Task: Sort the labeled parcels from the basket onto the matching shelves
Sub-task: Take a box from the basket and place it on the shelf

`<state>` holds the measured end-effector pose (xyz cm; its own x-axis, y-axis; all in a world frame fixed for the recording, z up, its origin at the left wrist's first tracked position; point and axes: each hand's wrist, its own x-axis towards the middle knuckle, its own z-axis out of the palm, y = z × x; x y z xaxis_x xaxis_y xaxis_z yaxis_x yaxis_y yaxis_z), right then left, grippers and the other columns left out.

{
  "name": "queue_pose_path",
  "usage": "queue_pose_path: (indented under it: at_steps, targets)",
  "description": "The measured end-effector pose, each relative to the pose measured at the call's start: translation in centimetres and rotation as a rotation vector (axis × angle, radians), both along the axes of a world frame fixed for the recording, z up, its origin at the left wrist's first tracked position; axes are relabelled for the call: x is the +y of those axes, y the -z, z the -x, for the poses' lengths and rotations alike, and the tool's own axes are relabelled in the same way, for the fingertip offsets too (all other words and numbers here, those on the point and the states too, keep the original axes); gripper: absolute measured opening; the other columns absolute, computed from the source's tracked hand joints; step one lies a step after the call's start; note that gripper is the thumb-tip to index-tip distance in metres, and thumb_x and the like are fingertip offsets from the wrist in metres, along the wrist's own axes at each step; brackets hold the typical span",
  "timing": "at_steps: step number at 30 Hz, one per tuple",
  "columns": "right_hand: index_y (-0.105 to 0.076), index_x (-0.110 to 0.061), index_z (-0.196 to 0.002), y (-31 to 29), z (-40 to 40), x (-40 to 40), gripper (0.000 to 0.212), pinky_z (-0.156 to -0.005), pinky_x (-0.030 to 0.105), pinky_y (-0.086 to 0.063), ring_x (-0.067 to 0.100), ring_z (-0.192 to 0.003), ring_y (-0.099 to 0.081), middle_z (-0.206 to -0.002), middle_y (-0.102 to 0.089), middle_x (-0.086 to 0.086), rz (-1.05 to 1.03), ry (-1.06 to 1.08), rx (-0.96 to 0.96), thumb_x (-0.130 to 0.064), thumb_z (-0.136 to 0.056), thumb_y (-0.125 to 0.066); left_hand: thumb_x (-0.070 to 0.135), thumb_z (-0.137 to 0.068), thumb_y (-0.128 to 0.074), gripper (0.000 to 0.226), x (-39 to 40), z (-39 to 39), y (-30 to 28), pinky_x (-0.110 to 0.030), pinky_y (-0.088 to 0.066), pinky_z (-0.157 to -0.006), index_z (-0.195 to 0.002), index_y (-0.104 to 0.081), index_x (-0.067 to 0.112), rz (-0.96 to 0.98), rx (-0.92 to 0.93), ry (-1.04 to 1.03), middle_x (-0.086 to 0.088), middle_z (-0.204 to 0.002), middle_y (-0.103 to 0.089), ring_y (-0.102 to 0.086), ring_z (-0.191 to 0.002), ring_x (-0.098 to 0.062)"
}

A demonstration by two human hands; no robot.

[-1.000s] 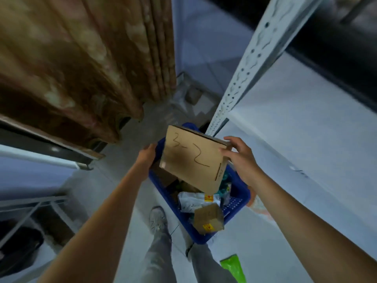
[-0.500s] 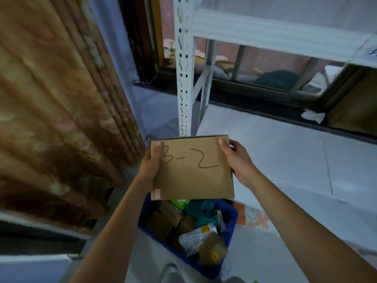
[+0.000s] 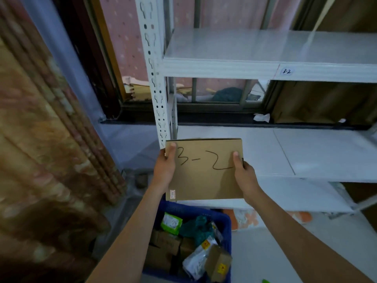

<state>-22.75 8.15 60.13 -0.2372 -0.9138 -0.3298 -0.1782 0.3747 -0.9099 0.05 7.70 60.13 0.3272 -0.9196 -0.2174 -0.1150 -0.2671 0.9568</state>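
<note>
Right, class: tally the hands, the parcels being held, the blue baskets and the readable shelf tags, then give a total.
Hands: 2, left hand, right hand
held parcel: 1
blue basket: 1
readable shelf tag: 1
Total: 5

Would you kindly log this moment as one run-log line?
step: parcel lifted | held: cardboard parcel marked 3-2 | left hand, right hand: gripping sides | target: shelf tag 3-2 | basket: parcels remain

at 1 o'clock the top shelf [image 3: 265,48] is wide open. the white post [image 3: 155,78] stands at 11 o'clock, the curtain [image 3: 40,139] at 9.
</note>
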Motion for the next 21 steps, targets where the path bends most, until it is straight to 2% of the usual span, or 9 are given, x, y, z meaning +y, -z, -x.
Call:
queue_pose_path:
  at_steps: [2,4,6,8,12,16,19,21]
  targets:
    - [-0.057,-0.016,-0.102,-2.1,0.7,0.1,0.052,-0.081,0.035,-0.043,0.012,-0.083,-0.054,-0.092,-0.058,0.001,0.062,0.032,0.008,-0.065,-0.097,-0.039,0.069,-0.096,-0.03,0.07,0.0,0.4,-2.2,-0.038,-0.037,-0.098,-0.145,-0.043,0.022,0.018,-0.04,0.064,-0.003,-0.131,-0.053,-0.049,-0.12,-0.022]
    - [-0.056,-0.017,-0.096,-4.0,1.6,0.0,0.051,-0.078,0.034,-0.041,0.011,-0.081,-0.051,-0.089,-0.056,0.0,0.115,0.035,0.034,-0.065,-0.098,-0.038,0.074,-0.093,-0.032,0.076,-0.3,0.8,-4.1,-0.048,-0.034,-0.114,-0.151,-0.037,0.025,0.036,-0.011,0.1,-0.004,-0.149,-0.046,-0.043,-0.136,-0.028]
    - [-0.057,-0.019,-0.093,-6.0,2.6,-0.1,0.051,-0.072,0.031,-0.039,0.011,-0.081,-0.052,-0.09,-0.058,0.001,0.169,0.019,0.048,-0.066,-0.098,-0.037,0.083,-0.085,-0.035,0.085,-0.3,1.5,-5.9,-0.052,-0.031,-0.117,-0.151,-0.038,0.028,0.059,0.026,0.109,-0.004,-0.154,-0.042,-0.04,-0.14,-0.029]
    - [-0.058,-0.019,-0.093,-7.8,3.6,-0.1,0.051,-0.069,0.028,-0.039,0.013,-0.083,-0.053,-0.092,-0.06,0.004,0.219,0.008,0.055,-0.066,-0.097,-0.037,0.082,-0.086,-0.034,0.083,0.0,2.7,-7.6,-0.051,-0.031,-0.117,-0.152,-0.036,0.029,0.087,0.012,0.102,-0.004,-0.156,-0.04,-0.039,-0.141,-0.03]
    - [-0.06,-0.019,-0.114,-10.4,5.9,0.3,0.055,-0.085,0.036,-0.046,0.015,-0.094,-0.057,-0.106,-0.064,0.003,0.282,0.013,0.014,-0.067,-0.096,-0.04,0.066,-0.098,-0.034,0.07,0.7,5.1,-10.0,-0.043,-0.029,-0.117,-0.153,-0.034,0.024,0.201,-0.032,0.07,-0.004,-0.157,-0.039,-0.036,-0.143,-0.028]
    - [-0.054,-0.018,-0.132,-11.9,8.2,1.0,0.063,-0.09,0.034,-0.039,0.018,-0.105,-0.052,-0.119,-0.058,0.001,0.302,0.029,-0.047,-0.067,-0.097,-0.038,0.06,-0.1,-0.037,0.068,0.9,8.1,-12.2,-0.039,-0.029,-0.114,-0.153,-0.034,0.018,0.292,-0.032,0.064,-0.005,-0.153,-0.042,-0.037,-0.142,-0.027]
    - [-0.047,-0.019,-0.144,-12.9,9.7,1.0,0.07,-0.1,0.033,-0.035,0.019,-0.119,-0.046,-0.128,-0.05,-0.003,0.317,0.016,-0.067,-0.068,-0.096,-0.036,0.065,-0.096,-0.04,0.07,0.8,9.7,-13.8,-0.04,-0.036,-0.111,-0.149,-0.039,0.019,0.358,-0.046,0.072,-0.002,-0.141,-0.053,-0.046,-0.134,-0.025]
    - [-0.043,-0.021,-0.148,-13.7,10.6,0.7,0.075,-0.11,0.038,-0.035,0.022,-0.13,-0.045,-0.136,-0.048,-0.005,0.326,-0.005,-0.08,-0.072,-0.094,-0.036,0.062,-0.097,-0.041,0.065,0.6,10.3,-15.0,-0.038,-0.039,-0.108,-0.146,-0.041,0.018,0.384,-0.053,0.077,0.003,-0.13,-0.055,-0.049,-0.128,-0.022]
